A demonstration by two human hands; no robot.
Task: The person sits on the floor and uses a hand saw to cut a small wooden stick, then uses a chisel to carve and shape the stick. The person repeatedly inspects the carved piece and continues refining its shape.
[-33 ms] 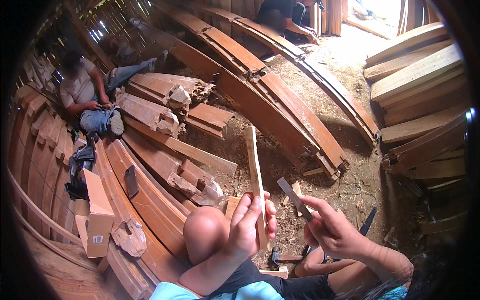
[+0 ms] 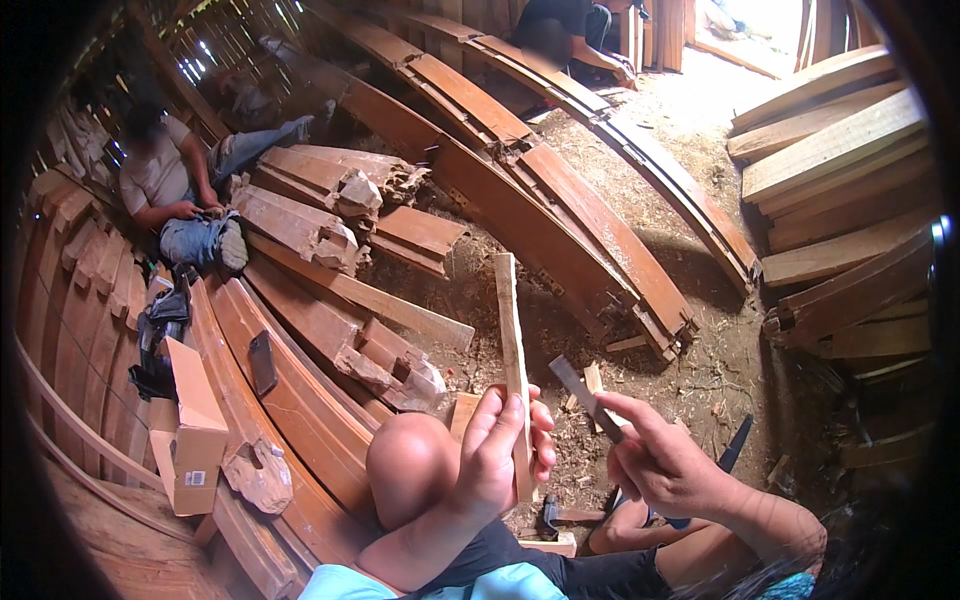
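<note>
A narrow pale wooden strip (image 2: 511, 320) stands nearly upright in front of me. My left hand (image 2: 497, 450) is closed around its lower part, the thumb lying along the near face. Just to the right, my right hand (image 2: 668, 462) grips a flat, dark metal chisel (image 2: 577, 387) with the index finger stretched along the blade. The blade points up and left toward the strip, with a gap between the two. My fingers hide the rear end of the chisel.
Curved brown timbers (image 2: 570, 205) stretch across the floor ahead. Stacked planks (image 2: 830, 150) stand at the right. A cardboard box (image 2: 187, 430) and a phone (image 2: 262, 362) are at the left. A dark blade (image 2: 737, 443) lies by my right forearm. Two people sit farther back.
The chisel has shifted very slightly left, its tip a little lower and nearer the strip. The left hand and strip have barely moved.
</note>
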